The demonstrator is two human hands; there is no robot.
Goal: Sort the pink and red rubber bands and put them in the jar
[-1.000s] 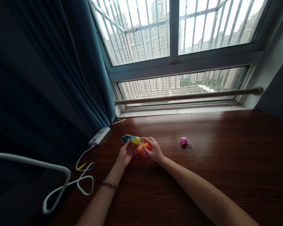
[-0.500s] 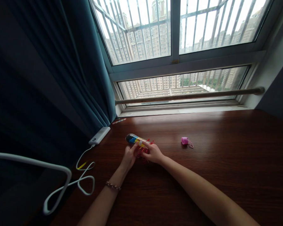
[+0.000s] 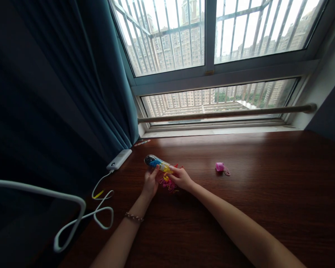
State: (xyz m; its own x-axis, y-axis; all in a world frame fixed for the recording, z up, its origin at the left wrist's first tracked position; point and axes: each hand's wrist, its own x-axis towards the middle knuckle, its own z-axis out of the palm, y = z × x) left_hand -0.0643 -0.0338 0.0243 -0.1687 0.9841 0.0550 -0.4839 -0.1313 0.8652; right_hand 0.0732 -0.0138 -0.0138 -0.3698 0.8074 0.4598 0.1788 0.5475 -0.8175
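My left hand (image 3: pixel 150 183) and my right hand (image 3: pixel 181 178) both grip a clear plastic bottle (image 3: pixel 159 163) lying tilted above the table. Dark, blue and yellow bundles fill its rounded left end and middle; the right end is partly covered by my right fingers. Below it, between my hands, lies a small tangled pile of pink, red and yellow elastic bands (image 3: pixel 171 185). Some red ones also show behind my right fingers. A pink cap (image 3: pixel 219 167) with a strap loop lies on the table, to the right of my hands.
The dark wooden table (image 3: pixel 254 208) reaches back to the barred window (image 3: pixel 167 44) and its rail (image 3: pixel 226 114). At left, a white power bank (image 3: pixel 119 160) has a white cable (image 3: pixel 100 208) looping forward. A blue curtain (image 3: pixel 108 93) hangs beside it.
The bottle has shifted slightly left, and its blue part shows more. My fingers have moved off the band pile, which is now more visible beneath the bottle.
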